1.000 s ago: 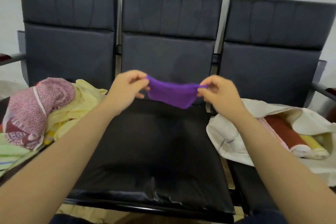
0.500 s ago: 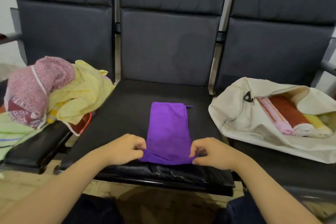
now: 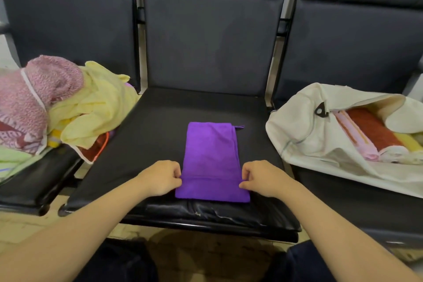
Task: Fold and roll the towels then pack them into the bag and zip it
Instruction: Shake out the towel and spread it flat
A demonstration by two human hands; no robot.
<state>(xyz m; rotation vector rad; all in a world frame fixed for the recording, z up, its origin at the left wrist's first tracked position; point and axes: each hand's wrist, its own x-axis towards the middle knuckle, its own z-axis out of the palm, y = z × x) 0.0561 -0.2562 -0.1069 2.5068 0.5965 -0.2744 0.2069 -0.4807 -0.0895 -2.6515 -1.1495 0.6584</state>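
Purple towel (image 3: pixel 211 158) lies folded on the middle seat (image 3: pixel 148 144). Left hand (image 3: pixel 160 178) pinches its 9 o'clock edge, right hand (image 3: pixel 263 178) its 3 o'clock edge, each grip clamped on the near fold. Cream bag (image 3: pixel 297 126) at 3 o'clock holds rolled towels (image 3: pixel 375 130).

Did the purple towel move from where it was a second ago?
Yes. The purple towel came down: it hung before the middle backrest, and now lies flat on the middle seat, pinched by the left hand and right hand.
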